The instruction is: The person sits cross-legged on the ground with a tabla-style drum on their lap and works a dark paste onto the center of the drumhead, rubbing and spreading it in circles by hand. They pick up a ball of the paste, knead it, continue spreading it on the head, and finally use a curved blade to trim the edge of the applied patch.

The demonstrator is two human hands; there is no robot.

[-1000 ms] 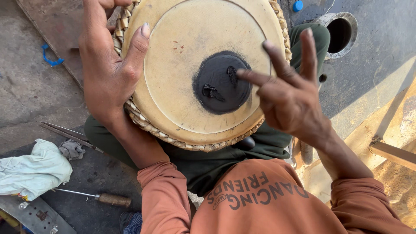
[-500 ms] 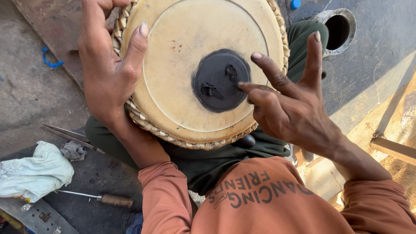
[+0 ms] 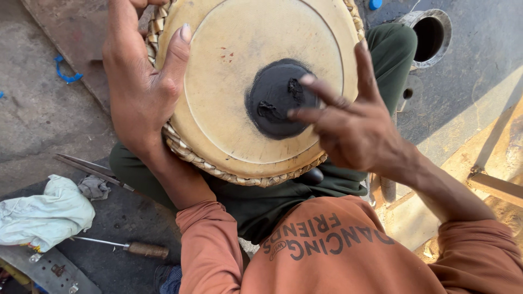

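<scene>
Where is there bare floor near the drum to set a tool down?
Bare grey floor lies upper left, between the blue clip and the scissors. More lies right of the round metal opening. Lower left is crowded: white cloth, screwdriver, metal plate. The drum fills the lap, left hand gripping its rim, right hand over the black patch.

Bright daylight all over, pretty evenly lit. Hard sun hits the ground at the right edge, warm yellow with sharp diagonal shadow lines. The drumhead (image 3: 256,87) is clear, no real glare. The right hand (image 3: 354,128) looks a bit soft at its fingertips, everything else sharp.
</scene>
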